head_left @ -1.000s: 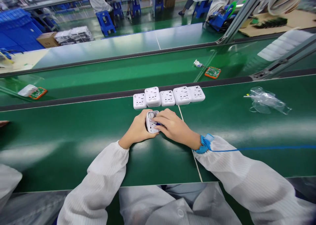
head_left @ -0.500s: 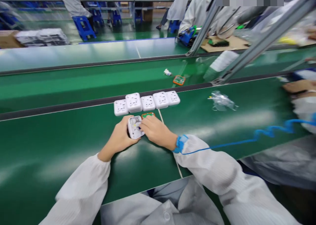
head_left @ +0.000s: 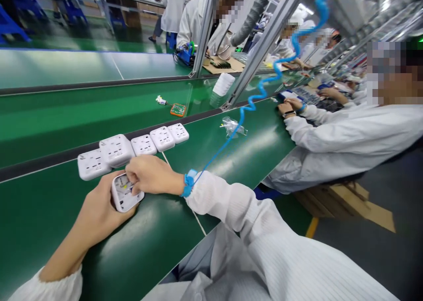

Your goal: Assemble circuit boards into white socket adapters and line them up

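Observation:
My left hand point(head_left: 99, 208) is wrapped round a white square plastic housing point(head_left: 124, 202), tilted so that its open inside faces me. Small parts and a spot of yellow show within it. Over its right side is my right hand point(head_left: 150, 173), a blue strap at the wrist. Its fingers are pinched together and reach into the housing; their tips hide whatever they hold. Just beyond my hands stands a row of several white housings point(head_left: 115, 150) with slotted faces, some of them stacked.
A sunken green channel beyond the row holds an orange-edged circuit board point(head_left: 178, 110) and a small white part point(head_left: 161, 100). Clear plastic bags point(head_left: 233, 127) lie to the right. A blue coiled cord point(head_left: 261, 89) runs up from my wrist. A co-worker's sleeve point(head_left: 330, 129) is at right.
My view has swung to the right, so the hands and the row of housings appear further left. The circuit board beside my right hand no longer shows. Both hands remain at the same housing.

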A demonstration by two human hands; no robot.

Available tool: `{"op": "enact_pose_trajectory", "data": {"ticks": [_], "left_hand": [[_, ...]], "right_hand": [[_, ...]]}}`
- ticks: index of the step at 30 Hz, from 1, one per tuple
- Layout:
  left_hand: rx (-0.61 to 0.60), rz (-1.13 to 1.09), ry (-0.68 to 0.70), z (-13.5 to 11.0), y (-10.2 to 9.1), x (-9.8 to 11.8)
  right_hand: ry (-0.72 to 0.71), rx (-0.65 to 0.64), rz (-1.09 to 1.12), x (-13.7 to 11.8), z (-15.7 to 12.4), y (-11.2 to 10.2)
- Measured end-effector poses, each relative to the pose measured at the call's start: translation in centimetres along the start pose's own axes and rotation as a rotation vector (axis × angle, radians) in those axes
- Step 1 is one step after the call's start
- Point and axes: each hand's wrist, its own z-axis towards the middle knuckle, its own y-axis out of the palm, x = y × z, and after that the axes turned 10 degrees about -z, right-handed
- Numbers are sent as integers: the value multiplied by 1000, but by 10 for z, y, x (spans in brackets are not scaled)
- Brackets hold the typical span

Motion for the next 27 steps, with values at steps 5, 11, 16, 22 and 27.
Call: {"op": "enact_pose_trajectory", "data": {"ticks": [5,11,16,22,27], "left_hand": [[79,-29,98,-4,6,-12],[53,-16,181,-6,9,-15],[73,-17,203,-9,11,-12],[33,-5,279,-10,9,-10],[33,-8,379,-5,7,-3]], "right_hand": [[78,121,-21,-4,-8,1],[-103,-112,-7,6,-10,6],[-92,-185,64,8,-4,5],[-98,-262,106,7,0,-3],[-118,-237,88,11,1,-5]]}}
